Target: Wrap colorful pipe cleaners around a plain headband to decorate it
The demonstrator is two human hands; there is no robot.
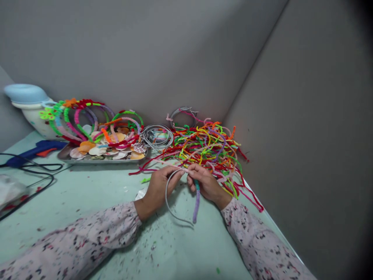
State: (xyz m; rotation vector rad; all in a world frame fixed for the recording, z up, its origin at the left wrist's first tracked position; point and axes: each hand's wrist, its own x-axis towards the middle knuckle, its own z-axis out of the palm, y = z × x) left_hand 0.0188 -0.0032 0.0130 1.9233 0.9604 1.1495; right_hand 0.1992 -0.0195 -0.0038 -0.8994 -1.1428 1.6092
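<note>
A thin grey headband hoop is held between my two hands over the table, its bare end curving down toward me. My left hand is closed on the hoop near its top. My right hand pinches the hoop close to my left fingertips. Below the right fingers hangs the other end, covered in purple pipe cleaner with a teal stretch above it. A pale pink pipe cleaner shows at the fingertips of both hands; how far it is wound there is hidden by the fingers.
Behind my right hand lies a tangled heap of coloured pipe cleaners. Bare hoops sit left of it. A metal tray holds shells and several wrapped headbands. At far left are a blue glue gun, its black cord and a blue-lidded container.
</note>
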